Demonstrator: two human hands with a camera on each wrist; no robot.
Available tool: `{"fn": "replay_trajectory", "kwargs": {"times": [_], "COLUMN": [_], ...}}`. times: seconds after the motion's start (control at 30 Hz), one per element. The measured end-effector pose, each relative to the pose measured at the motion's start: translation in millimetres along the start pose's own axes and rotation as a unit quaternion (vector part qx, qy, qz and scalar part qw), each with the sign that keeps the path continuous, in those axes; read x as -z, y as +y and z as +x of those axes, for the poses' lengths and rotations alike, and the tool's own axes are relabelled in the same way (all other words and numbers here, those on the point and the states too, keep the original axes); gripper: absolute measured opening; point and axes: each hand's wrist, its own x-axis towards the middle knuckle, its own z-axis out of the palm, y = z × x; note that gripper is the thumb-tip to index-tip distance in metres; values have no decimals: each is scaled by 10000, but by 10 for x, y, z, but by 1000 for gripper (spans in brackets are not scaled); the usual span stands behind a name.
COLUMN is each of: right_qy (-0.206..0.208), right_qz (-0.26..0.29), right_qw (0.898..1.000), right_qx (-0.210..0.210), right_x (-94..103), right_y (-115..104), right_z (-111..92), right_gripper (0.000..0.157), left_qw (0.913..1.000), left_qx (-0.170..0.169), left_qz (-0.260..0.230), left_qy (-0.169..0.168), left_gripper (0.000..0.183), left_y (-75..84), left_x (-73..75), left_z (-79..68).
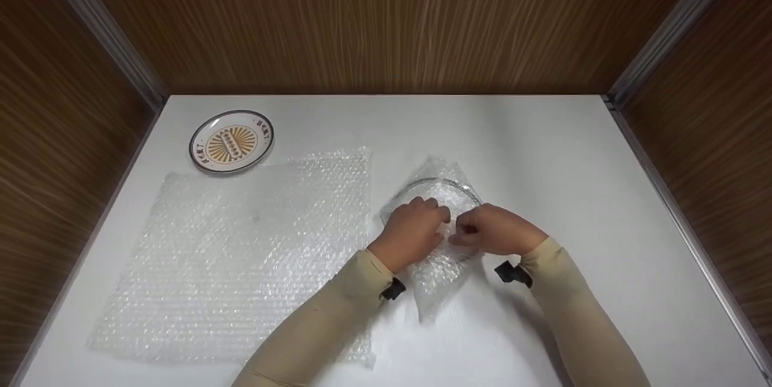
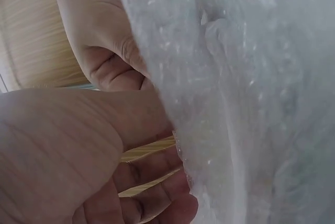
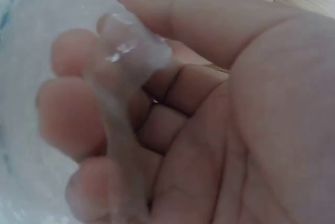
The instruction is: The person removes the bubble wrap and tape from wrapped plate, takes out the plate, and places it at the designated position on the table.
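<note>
A plate with a dark rim [image 1: 443, 181] lies wrapped in bubble wrap [image 1: 437, 281], right of the table's middle. Over the left part of this bundle is my left hand [image 1: 410, 231], its fingers bent at the wrap [image 2: 235, 77]. Folds of wrap hide its thumb tip in the left wrist view, so I cannot tell whether it pinches the sheet. My right hand [image 1: 497, 230] is at the bundle's right side with curled fingers. Across those fingers runs a strip of clear tape [image 3: 118, 114], held close to the bundle.
A large flat sheet of bubble wrap [image 1: 241, 266] covers the table's left half. At its back edge sits a second plate [image 1: 202, 149] with a sunburst print and dark rim. Wood-grain panels [image 1: 386, 25] border the white table [image 1: 573, 164] at the back and sides.
</note>
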Motion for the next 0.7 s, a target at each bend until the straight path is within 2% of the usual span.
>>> {"fn": "replay_trajectory", "kwargs": {"times": [0.2,0.33,0.53,0.7], "right_qy": [352,565,802,641], "right_qz": [162,146,5,-140], "right_qw": [9992,9980,9960,9969], "right_qx": [117,250,386,436], "right_x": [19,29,44,59], "right_y": [-66,-112,-160,-195], "right_z": [-10,-15,-51,-74], "right_gripper": [31,29,24,15], "left_qw": [9996,9995,9985,9955], "left_qx": [-208,-262,-219,-128], "left_qz": [-86,-133,-389,-643], "left_qy": [-152,-109,320,685], "left_gripper": [26,23,18,15], "left_y": [-76,-136,-230,-287], "left_x": [123,209,316,388], "left_z": [-9,-16,-56,-95]}}
